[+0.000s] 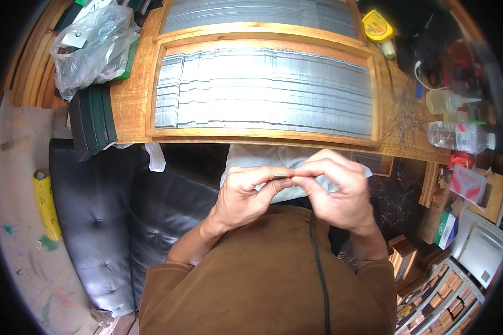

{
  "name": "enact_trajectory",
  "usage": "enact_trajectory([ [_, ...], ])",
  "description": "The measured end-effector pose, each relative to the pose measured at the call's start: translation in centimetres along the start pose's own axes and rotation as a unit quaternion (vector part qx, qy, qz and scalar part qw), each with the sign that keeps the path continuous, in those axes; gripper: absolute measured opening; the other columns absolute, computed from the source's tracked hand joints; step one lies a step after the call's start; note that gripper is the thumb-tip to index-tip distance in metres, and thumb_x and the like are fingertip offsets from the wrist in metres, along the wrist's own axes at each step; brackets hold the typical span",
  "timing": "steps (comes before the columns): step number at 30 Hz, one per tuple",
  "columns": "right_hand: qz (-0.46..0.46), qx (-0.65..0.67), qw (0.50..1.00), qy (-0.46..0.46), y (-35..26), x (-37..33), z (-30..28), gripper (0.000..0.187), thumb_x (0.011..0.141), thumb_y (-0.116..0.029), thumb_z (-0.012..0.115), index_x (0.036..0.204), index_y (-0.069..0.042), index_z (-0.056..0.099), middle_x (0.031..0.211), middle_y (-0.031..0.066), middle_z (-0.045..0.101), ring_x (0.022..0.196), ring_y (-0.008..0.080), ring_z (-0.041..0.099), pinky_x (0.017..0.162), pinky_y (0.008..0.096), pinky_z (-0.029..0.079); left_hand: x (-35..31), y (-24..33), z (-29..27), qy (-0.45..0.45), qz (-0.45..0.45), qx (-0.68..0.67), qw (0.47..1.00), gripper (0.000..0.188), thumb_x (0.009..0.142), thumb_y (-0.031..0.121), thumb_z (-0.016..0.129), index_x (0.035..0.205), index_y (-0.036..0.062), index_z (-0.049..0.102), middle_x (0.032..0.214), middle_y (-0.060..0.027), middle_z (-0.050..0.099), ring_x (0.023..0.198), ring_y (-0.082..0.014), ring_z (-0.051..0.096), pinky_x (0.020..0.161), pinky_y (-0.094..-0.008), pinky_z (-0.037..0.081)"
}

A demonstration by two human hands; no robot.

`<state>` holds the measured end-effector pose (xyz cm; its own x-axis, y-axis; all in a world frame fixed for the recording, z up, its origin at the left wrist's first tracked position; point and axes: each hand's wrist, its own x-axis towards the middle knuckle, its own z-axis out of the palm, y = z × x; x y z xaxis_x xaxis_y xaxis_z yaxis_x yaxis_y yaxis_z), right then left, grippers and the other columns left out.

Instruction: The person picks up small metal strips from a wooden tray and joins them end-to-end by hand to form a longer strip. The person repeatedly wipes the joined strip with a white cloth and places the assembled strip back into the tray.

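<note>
At the centre of the frame, we see the left hand [241,194] pinching a small, thin, dark grey piece [280,177] between thumb and index finger, while the right hand [341,194] brings its fingertips together at the piece's right end; whether they grip it we cannot tell. Above them, at the upper centre, we see a shallow rectangular wooden tray [251,134] filled with rows of thin, shiny grey strips [229,89], on the brown wooden desk [129,114].
</note>
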<state>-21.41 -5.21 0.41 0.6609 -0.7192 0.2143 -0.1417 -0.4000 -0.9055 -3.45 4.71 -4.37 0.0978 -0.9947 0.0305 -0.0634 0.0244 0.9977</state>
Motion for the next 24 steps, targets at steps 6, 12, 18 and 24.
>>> enact_trajectory([
  [6,-0.106,0.0,0.993,0.056,-1.4,1.3,0.5,0.019,0.08,0.009,0.082,0.096,0.002,0.074,0.086,0.0118,0.071,0.074,0.0198,0.07,0.067,0.0295,0.057,1.9,2.9,-1.3,-0.022,0.154,0.096,0.983,0.038,0.078,-0.011,0.077,0.115,-0.0023,0.075,0.097,-0.0164,0.078,0.08,-0.0292,0.077,0.071,-0.0321,0.061],
  [12,-0.137,-0.026,0.988,0.071,-1.9,3.5,0.2,0.026,0.076,0.008,0.086,0.1,-0.002,0.079,0.083,0.0059,0.063,0.072,0.0157,0.061,0.064,0.0274,0.051,4.7,4.6,-2.5,-0.003,0.23,0.183,0.956,0.034,0.079,-0.011,0.072,0.112,0.0003,0.074,0.096,-0.0153,0.076,0.08,-0.0296,0.075,0.072,-0.0359,0.059],
  [18,-0.068,0.016,0.995,0.069,-2.0,2.6,1.1,0.024,0.076,0.008,0.087,0.097,0.0,0.079,0.08,0.0055,0.063,0.07,0.0135,0.059,0.063,0.026,0.047,3.2,3.9,-2.4,-0.041,0.091,0.094,0.991,0.02,0.087,-0.005,0.075,0.106,0.001,0.077,0.08,-0.0128,0.073,0.065,-0.0195,0.069,0.06,-0.0275,0.052],
  [24,0.325,0.37,0.87,0.018,4.0,-2.3,4.8,0.014,0.099,-0.005,0.072,0.106,0.007,0.073,0.082,0.0002,0.066,0.065,0.0027,0.06,0.059,0.0194,0.05,1.6,-1.3,-2.6,-0.168,-0.334,-0.228,0.899,0.016,0.1,0.009,0.071,0.111,-0.0016,0.076,0.095,-0.0098,0.079,0.085,-0.0137,0.076,0.066,-0.0229,0.057],
])
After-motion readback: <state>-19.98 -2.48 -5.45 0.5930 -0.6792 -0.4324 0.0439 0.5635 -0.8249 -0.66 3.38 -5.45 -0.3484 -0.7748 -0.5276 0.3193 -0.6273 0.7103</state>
